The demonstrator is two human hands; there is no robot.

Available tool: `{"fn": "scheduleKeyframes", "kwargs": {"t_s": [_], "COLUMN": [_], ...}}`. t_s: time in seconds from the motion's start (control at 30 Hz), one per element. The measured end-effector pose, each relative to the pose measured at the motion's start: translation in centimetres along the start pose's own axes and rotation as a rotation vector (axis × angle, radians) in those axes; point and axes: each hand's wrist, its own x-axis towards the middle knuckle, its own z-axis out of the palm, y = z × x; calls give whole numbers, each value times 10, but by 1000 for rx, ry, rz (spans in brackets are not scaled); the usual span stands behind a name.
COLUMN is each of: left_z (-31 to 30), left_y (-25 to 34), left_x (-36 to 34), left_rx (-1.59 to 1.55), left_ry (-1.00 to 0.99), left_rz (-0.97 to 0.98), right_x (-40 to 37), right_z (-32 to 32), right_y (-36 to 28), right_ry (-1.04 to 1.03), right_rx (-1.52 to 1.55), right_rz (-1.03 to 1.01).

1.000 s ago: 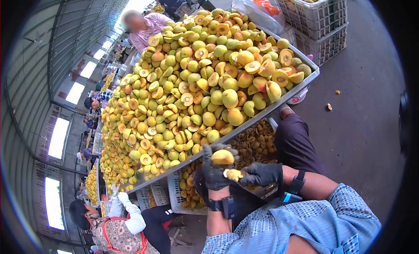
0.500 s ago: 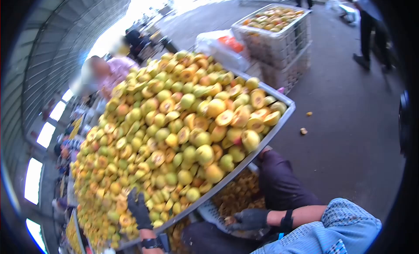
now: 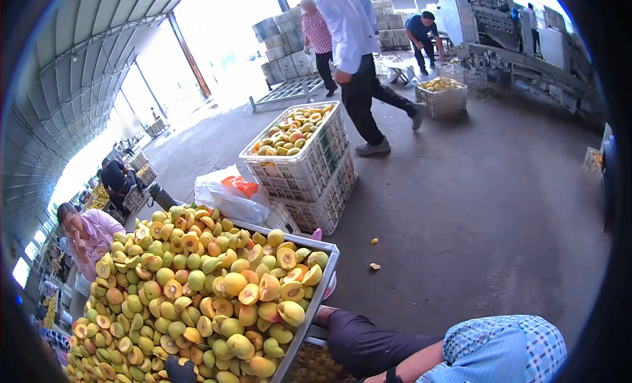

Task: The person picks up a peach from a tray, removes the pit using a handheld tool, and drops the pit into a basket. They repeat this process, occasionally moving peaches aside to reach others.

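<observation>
A big heap of yellow-green peaches (image 3: 191,278), many cut in half with the stone or hollow showing, fills a metal-edged table (image 3: 308,317) at lower left. Only the dark-gloved fingers of my left hand (image 3: 180,370) show at the bottom edge. They rest on the peaches, slightly apart, with nothing seen in them. My right hand is below the view; just its forearm (image 3: 421,364) with a dark wrist band appears, above my leg. Beneath the table edge, brownish pieces (image 3: 317,364) lie in shadow, partly hidden.
Stacked white crates (image 3: 316,179) with halved peaches on top stand beyond the table, beside a white plastic bag (image 3: 230,195). A person (image 3: 359,67) walks past them. Another person in pink (image 3: 95,235) sits across the heap. Two fruit scraps (image 3: 374,266) lie on the floor.
My view has swung up and to the right, so the heap sits lower and further left. My right hand has left the picture, and my left hand is mostly cut off.
</observation>
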Motion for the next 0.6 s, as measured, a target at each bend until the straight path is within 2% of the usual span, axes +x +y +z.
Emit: {"fn": "scheduleKeyframes", "kwargs": {"t_s": [0.07, 0.1, 0.13, 0.17, 0.2, 0.23, 0.27, 0.3, 0.33, 0.37, 0.4, 0.43, 0.47, 0.5, 0.53, 0.57, 0.6], "left_z": [-5, -50, -39, -80, -98, -125, -107, -111, -109, -116, -118, -122, -126, -127, -128, -118, -112], "left_y": [-15, 49, 32, 98, 118, 175, 164, 186, 179, 201, 225, 245, 262, 277, 293, 293, 293], "left_x": [1, -30, -32, -70, -96, -140, -163, -193, -210, -231, -244, -256, -267, -273, -277, -282, -286], "left_rx": [-171, -891, -946, -1150, -1182, -658, -578, -797, -1273, -1329, -1371, -1374, -1360, -1342, -1331, -1423, -1587], "left_ry": [52, -70, -70, -111, -307, -101, -82, -197, -529, -460, -331, -183, -42, 73, 167, 188, 155], "left_rz": [69, -222, -127, -299, -323, 22, 327, 114, -507, -635, -642, -664, -707, -760, -821, -815, -818], "right_x": [-4, -11, -20, -28, -33, -36, -38, -38, -36, -35, -34, -26, -29, -29, -47, -44, -49], "right_z": [-12, -23, -33, -40, -41, -44, -46, -46, -47, -46, -40, -39, -28, -17, -28, -27, -31], "right_y": [-16, -27, -41, -52, -59, -64, -69, -73, -74, -73, -71, -66, -59, -52, -77, -71, -82], "right_ry": [-37, -18, 19, 49, 54, 103, 148, 191, 232, 268, 292, 163, 140, 154, 150, 221, 147], "right_rx": [173, 185, 374, 567, 591, 602, 611, 622, 627, 630, 635, 380, 299, 193, 381, 207, 98], "right_rz": [83, 72, 49, 24, 17, -26, -66, -106, -144, -176, -203, -143, -88, -188, -158, -439, -336]}}
